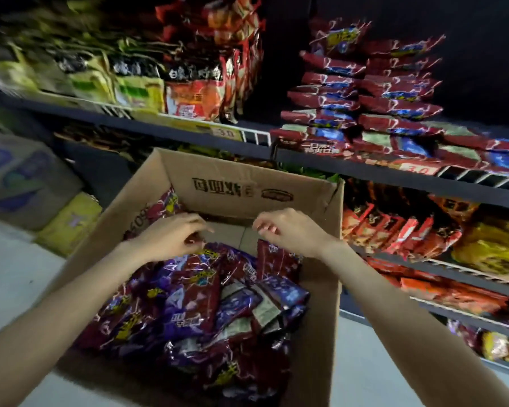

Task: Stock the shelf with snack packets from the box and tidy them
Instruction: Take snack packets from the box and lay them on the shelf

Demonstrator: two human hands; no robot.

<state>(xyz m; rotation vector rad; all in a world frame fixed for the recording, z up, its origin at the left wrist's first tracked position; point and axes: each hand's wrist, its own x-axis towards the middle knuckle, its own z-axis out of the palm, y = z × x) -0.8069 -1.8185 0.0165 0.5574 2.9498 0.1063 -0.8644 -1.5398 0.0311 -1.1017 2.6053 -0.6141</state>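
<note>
An open cardboard box (241,183) stands on the floor in front of the shelving, holding a loose heap of dark red and blue snack packets (194,301). My left hand (171,239) hovers over the far left of the heap with its fingers loosely curled, holding nothing that I can see. My right hand (288,230) hangs above the box's far right part, fingers loosely bent and empty. On the shelf (394,174) up to the right, matching red and blue packets (365,95) lie in two flat stacks.
Orange, yellow and green packets (194,92) stand on the upper left shelf. Lower shelves at right hold red and yellow packets (400,227). A large wrapped carton (21,177) and a yellow pack (71,224) sit on the floor at left.
</note>
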